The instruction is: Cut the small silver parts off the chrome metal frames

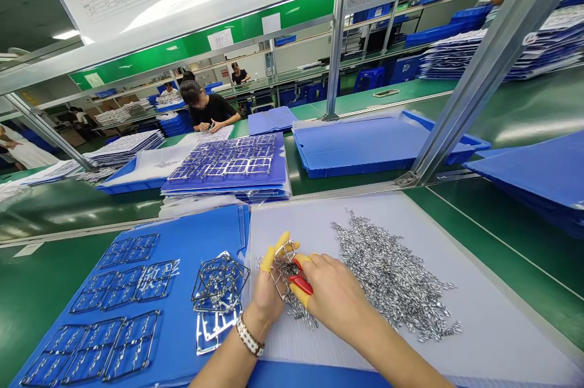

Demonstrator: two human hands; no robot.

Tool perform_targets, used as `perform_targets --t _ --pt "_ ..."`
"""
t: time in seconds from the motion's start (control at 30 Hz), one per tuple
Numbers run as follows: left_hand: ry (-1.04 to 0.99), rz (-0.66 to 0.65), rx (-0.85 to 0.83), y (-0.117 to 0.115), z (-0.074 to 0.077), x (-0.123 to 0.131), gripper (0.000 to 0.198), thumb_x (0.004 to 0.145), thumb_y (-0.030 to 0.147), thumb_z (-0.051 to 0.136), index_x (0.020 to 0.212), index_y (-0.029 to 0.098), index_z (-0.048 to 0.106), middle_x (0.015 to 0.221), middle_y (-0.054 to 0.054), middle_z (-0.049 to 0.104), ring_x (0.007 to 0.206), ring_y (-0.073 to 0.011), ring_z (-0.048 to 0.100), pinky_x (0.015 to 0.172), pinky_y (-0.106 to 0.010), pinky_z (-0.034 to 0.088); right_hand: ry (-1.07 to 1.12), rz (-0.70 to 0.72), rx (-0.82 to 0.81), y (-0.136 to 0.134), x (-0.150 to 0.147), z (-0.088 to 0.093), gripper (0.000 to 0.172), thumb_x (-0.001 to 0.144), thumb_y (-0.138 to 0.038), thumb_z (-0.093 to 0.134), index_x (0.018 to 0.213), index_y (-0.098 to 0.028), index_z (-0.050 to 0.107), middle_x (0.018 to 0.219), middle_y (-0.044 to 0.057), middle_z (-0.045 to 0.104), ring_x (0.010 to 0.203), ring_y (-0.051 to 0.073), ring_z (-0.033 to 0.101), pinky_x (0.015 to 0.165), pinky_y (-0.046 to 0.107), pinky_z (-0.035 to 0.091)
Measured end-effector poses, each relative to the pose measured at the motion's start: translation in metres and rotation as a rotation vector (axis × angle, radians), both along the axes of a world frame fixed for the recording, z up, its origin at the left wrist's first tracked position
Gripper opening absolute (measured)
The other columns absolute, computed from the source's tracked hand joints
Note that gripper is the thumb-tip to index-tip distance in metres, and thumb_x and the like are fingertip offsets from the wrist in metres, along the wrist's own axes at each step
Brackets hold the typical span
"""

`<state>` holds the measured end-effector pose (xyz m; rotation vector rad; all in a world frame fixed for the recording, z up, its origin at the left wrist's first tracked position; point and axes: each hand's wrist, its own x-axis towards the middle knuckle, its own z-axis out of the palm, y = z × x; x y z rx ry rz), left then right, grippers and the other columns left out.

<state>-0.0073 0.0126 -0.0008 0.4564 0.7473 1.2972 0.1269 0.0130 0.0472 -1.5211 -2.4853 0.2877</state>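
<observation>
So the person's left hand point(267, 291) has a small piece of metal lattice point(283, 260) pinched up in a narrow grip between thumb and fingers, with yellow finger cots point(268, 259) on both hands. The right hand point(335, 291) is wrapped firmly around a pair of red-handled cutters point(301, 283), the red grips showing just beside that lattice piece. Right under both hands is a big spread of small silver metal parts point(392, 278) on a white corrugated plastic sheet point(474, 327). To the left, a blue corrugated sheet point(182, 242) carries flat metal lattice frames point(123, 297), and a tangled heap of frames point(219, 281) sits just beside the left wrist and its white beaded bracelet point(249, 336). Past the green workbench point(36, 291), more frames lie on a stack of blue sheets point(225, 163), and a co-worker point(207, 105) sits farther off, working with both hands.
</observation>
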Motion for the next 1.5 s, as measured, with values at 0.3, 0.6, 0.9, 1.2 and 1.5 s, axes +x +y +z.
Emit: perform_targets --t 0.3,0.6,0.9,1.2,1.5 --pt "0.089 0.039 0.054 -0.002 -0.001 0.002 0.046 0.082 0.047 0.06 0.117 0.018 0.066 0.115 -0.01 0.067 0.113 -0.0286 0.055 0.1 -0.039 0.037 -0.081 0.018 -0.003 0.001 -0.002 0.007 0.024 0.081 -0.022 0.056 0.103 -0.018 0.062 0.092 0.008 0.068 0.087 0.026 0.063 0.073 0.035 0.043" --pt "-0.085 -0.081 -0.035 -0.002 0.005 -0.002 0.049 0.089 0.049 0.046 0.12 0.016 0.063 0.119 -0.012 0.064 0.108 -0.0271 0.057 0.09 -0.038 0.044 -0.129 -0.072 0.035 0.002 0.013 0.011 0.019 0.085 -0.027 0.054 0.098 -0.018 0.064 0.091 0.009 0.067 0.088 0.027 0.062 0.074 0.036 0.042" --pt "-0.073 -0.097 -0.036 -0.002 0.004 0.001 0.046 0.089 0.048 0.046 0.116 0.017 0.065 0.115 -0.011 0.065 0.112 -0.0273 0.055 0.088 -0.036 0.045 -0.158 -0.088 0.0 0.013 0.011 0.003 0.021 0.086 -0.029 0.053 0.101 -0.018 0.063 0.092 0.01 0.068 0.088 0.025 0.063 0.074 0.034 0.044" --pt "0.069 -0.002 -0.074 -0.004 0.001 0.001 0.043 0.084 0.048 0.056 0.114 0.018 0.067 0.118 -0.011 0.064 0.113 -0.0281 0.054 0.086 -0.035 0.045 -0.189 -0.096 0.009 0.01 0.011 0.008 0.017 0.085 -0.026 0.056 0.096 -0.017 0.064 0.088 0.009 0.068 0.084 0.025 0.064 0.069 0.033 0.045" --pt "-0.198 -0.126 -0.125 -0.004 0.011 0.004 0.042 0.089 0.046 0.047 0.107 0.014 0.067 0.111 -0.013 0.065 0.092 -0.023 0.061 0.077 -0.033 0.049 -0.193 -0.134 0.093 0.007 0.011 -0.002 0.015 0.083 -0.021 0.057 0.096 -0.016 0.063 0.087 0.01 0.067 0.085 0.027 0.063 0.071 0.035 0.043"
